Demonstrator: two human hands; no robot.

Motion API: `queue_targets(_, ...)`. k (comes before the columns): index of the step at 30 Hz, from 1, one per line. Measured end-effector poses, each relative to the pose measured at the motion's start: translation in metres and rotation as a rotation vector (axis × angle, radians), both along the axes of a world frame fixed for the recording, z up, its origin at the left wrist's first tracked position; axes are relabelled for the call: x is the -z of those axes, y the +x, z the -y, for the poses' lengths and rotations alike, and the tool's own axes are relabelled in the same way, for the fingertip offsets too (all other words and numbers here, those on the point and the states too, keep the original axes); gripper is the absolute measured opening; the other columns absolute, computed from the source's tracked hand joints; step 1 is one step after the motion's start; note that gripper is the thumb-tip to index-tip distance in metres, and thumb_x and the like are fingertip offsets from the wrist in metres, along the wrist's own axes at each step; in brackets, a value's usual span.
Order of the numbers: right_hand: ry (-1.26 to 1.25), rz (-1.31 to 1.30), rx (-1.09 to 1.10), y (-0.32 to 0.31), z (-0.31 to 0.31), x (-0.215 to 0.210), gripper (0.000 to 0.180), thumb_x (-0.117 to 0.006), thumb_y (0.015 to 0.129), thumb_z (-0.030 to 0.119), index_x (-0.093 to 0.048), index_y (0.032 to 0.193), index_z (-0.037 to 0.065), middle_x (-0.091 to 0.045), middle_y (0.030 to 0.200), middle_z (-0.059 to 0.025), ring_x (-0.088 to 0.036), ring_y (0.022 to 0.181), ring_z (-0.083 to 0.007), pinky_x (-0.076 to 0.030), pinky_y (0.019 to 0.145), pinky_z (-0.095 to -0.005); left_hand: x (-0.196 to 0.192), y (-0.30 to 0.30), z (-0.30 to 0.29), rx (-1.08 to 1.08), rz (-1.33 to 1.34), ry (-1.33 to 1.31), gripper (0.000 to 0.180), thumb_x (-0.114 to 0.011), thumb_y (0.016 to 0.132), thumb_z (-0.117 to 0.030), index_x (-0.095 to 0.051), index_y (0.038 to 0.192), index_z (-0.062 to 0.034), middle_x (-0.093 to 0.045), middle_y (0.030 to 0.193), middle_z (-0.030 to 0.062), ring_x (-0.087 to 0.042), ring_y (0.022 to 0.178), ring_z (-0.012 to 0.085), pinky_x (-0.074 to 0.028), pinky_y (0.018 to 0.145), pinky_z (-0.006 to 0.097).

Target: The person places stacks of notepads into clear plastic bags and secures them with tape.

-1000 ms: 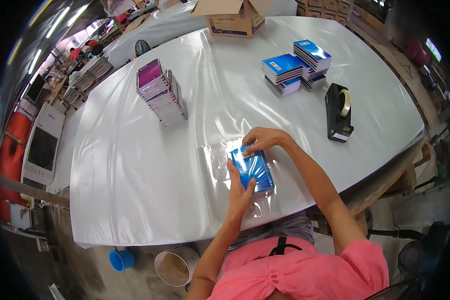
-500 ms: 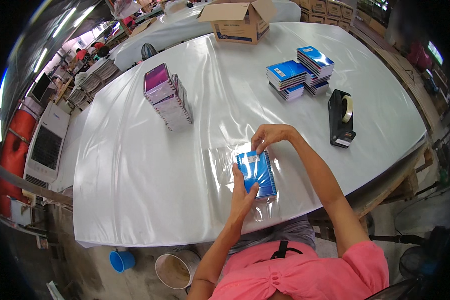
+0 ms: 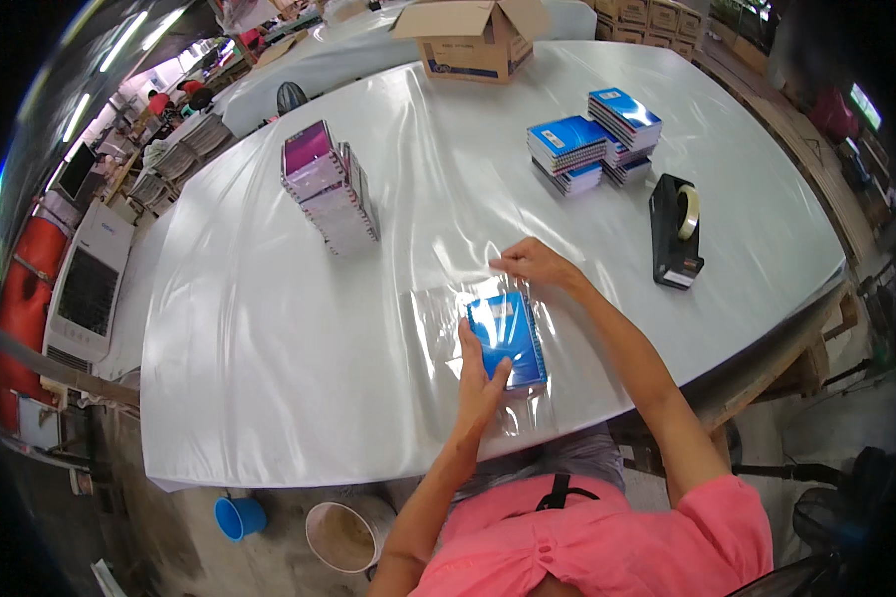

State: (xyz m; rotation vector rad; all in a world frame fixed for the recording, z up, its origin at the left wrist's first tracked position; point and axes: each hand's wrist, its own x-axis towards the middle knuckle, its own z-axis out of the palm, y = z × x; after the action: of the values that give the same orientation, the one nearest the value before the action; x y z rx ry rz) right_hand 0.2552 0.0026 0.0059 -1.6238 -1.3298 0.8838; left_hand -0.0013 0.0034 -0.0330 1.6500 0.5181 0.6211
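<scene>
A blue spiral notebook (image 3: 509, 333), possibly the top one of a small stack, lies on a clear plastic sheet (image 3: 431, 333) near the table's front edge. Its coil runs down the right side. My left hand (image 3: 480, 386) grips the lower left of the notebook, thumb on the cover and fingers along the left edge. Just beyond the notebook's top edge, my right hand (image 3: 540, 266) is closed in a pinch on the far edge of the plastic. The fingertips are small here, and the film between them is hard to see.
Blue notebook stacks (image 3: 567, 139) stand at the back right, near a black tape dispenser (image 3: 675, 234). Purple-topped notebooks (image 3: 331, 194) are piled at the left. An open carton (image 3: 463, 58) sits at the far edge. Below the table are a blue bucket (image 3: 240, 518) and a pale bucket (image 3: 346, 535).
My right hand has moved off the notebook's top edge, slightly farther away, to the sheet's far edge. My left hand keeps its grip on the notebook. The whole view has shifted slightly.
</scene>
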Motion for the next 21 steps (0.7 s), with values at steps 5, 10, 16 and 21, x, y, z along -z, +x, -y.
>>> queue_targets(5, 0.275, -0.350, 0.025, -0.014, 0.005, 0.002, 0.044, -0.064, 0.092, 0.036, -0.061, 0.064, 0.002, -0.054, 0.058, 0.0007, -0.050, 0.059, -0.0089, -0.040, 0.060, -0.0266, -0.010, 0.001, 0.003, 0.006, 0.013, -0.067, 0.087, -0.058, 0.083, -0.008, -0.003, 0.151, 0.0046, -0.007, 0.158, 0.0247, -0.009, 0.147, 0.0319, -0.010, 0.118, 0.035)
queue_targets(10, 0.070, -0.058, -0.039, -0.014, -0.002, -0.008, 0.039, -0.068, 0.088, 0.035, -0.065, 0.069, 0.002, -0.059, 0.063, -0.0013, -0.056, 0.067, -0.0079, -0.045, 0.069, -0.0264, -0.003, -0.004, -0.001, -0.021, -0.032, 0.029, 0.087, -0.058, 0.086, -0.011, -0.003, 0.153, -0.0020, -0.022, 0.154, 0.0183, -0.029, 0.138, 0.0261, -0.022, 0.114, 0.034)
queue_targets(16, 0.076, -0.141, 0.111, -0.015, 0.002, 0.014, 0.022, -0.071, 0.087, 0.021, -0.067, 0.076, 0.002, -0.063, 0.069, -0.0038, -0.057, 0.069, -0.0106, -0.045, 0.068, -0.0291, -0.015, -0.001, 0.000, 0.026, -0.064, 0.008, 0.084, -0.055, 0.086, -0.011, -0.003, 0.150, 0.0045, -0.008, 0.157, 0.0255, -0.011, 0.147, 0.0346, -0.012, 0.117, 0.037)
queue_targets(21, 0.637, 0.546, 0.688, -0.037, 0.019, -0.005, 0.007, -0.065, 0.084, 0.005, -0.065, 0.091, 0.002, -0.066, 0.091, -0.0121, -0.062, 0.086, -0.0308, -0.047, 0.074, -0.0365, -0.013, -0.005, -0.002, 0.016, -0.035, 0.034, 0.083, -0.054, 0.088, -0.013, -0.003, 0.150, 0.0054, -0.004, 0.158, 0.0254, -0.008, 0.147, 0.0353, -0.010, 0.118, 0.037)
